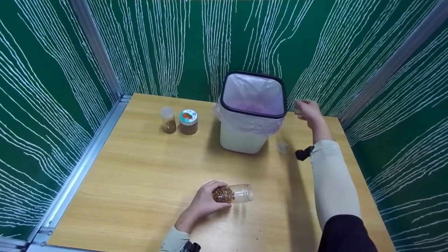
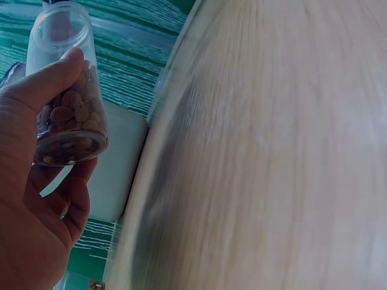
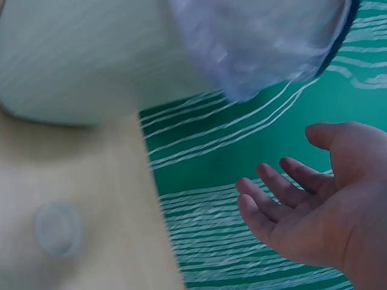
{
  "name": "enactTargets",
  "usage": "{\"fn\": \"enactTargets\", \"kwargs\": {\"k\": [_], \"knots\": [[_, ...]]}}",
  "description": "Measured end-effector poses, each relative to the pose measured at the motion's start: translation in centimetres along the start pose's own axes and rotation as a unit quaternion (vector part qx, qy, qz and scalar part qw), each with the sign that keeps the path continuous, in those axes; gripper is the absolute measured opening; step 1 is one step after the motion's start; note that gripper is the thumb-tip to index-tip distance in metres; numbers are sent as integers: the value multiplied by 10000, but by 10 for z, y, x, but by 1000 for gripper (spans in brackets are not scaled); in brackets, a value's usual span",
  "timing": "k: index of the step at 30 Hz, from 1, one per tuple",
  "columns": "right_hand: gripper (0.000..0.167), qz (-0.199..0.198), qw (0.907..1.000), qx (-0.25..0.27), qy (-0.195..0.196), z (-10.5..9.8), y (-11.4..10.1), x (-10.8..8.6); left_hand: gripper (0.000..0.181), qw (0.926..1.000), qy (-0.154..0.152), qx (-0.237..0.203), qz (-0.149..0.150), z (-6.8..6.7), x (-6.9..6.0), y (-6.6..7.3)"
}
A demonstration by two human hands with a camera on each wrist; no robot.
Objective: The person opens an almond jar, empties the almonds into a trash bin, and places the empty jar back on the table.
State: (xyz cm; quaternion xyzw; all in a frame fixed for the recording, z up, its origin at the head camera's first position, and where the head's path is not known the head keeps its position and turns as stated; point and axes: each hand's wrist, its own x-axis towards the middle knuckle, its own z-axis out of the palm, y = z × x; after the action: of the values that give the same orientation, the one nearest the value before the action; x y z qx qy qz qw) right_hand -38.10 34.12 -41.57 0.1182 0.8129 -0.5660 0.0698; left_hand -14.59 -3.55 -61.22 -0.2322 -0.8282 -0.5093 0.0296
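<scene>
My left hand (image 1: 206, 200) grips a clear jar (image 1: 242, 193) tilted onto its side above the table, its open mouth toward the right. Brown nuts (image 2: 71, 109) fill the jar's bottom part, and the left wrist view shows my thumb across its wall. My right hand (image 1: 308, 111) hovers by the right side of the trash bin (image 1: 243, 138), holding nothing. In the right wrist view its fingers (image 3: 266, 205) are loosely spread and bent a little, apart from the bin. A clear round lid (image 1: 282, 147) lies on the table below that hand.
A purple-white bag (image 1: 257, 87) lines the bin under a black rim. At the back left stand a tall clear jar (image 1: 168, 120) with brown contents and a shorter jar (image 1: 189, 122) with a printed lid. Green patterned walls enclose the wooden table (image 1: 147, 182) on three sides.
</scene>
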Motion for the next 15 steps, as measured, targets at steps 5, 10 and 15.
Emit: {"fn": "enactTargets", "kwargs": {"k": [5,10,15], "knots": [[65,-276,9996,0,-104,9,-23,-12,61,9999,-59,43,100,-1,2,2],[65,-530,9982,70,-287,19,-36,-23,61,9996,-9,122,251,-4,6,4],[65,-579,9974,42,-419,28,-36,-32,61,9995,10,169,282,-5,2,5]]}}
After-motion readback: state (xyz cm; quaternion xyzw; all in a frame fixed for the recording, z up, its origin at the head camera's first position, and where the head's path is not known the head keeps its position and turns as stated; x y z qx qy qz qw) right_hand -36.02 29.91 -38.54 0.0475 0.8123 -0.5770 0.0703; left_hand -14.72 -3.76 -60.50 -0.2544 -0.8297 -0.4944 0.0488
